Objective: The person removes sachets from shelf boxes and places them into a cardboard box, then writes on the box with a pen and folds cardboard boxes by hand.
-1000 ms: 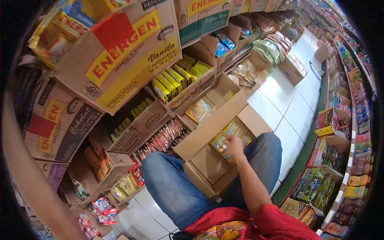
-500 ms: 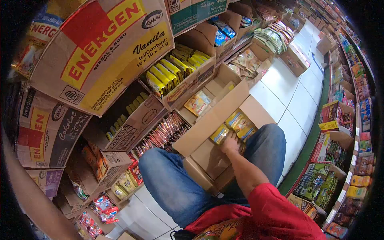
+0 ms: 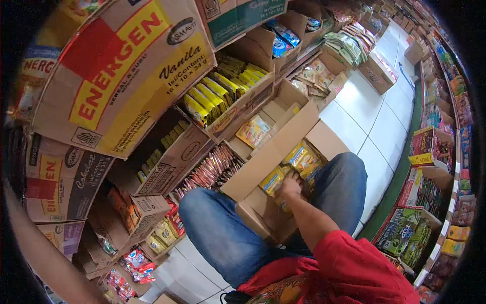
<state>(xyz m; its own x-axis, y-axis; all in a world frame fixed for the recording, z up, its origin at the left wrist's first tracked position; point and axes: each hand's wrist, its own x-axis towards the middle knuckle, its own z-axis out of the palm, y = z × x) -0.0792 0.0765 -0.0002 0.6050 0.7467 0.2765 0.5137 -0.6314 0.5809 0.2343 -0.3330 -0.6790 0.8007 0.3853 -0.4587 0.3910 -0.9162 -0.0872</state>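
My right hand [image 3: 290, 184] reaches into an open cardboard carton [image 3: 263, 154] held between my bent knees. Its fingers curl over the edge of a yellow cereal sachet pack [image 3: 273, 181] in the carton; the fingertips are partly hidden. Just beyond the knuckles lie more yellow packs [image 3: 305, 161] with printed fronts. Of my left arm, only the forearm [image 3: 48, 256] shows along the left edge of the view, and the hand is outside it.
Stacked Energen cartons [image 3: 126, 76] rise at the left. Boxes of yellow sachets [image 3: 215, 93] and a row of pink sachets [image 3: 210, 169] stand before my knees. A half-filled box [image 3: 253, 131] adjoins the carton. White floor tiles [image 3: 374, 121] run toward shelves of packets [image 3: 405, 233] at the right.
The yellow pack under my right hand has shifted left and toward me within the carton. More of the packs beyond it now shows. The view has tilted slightly.
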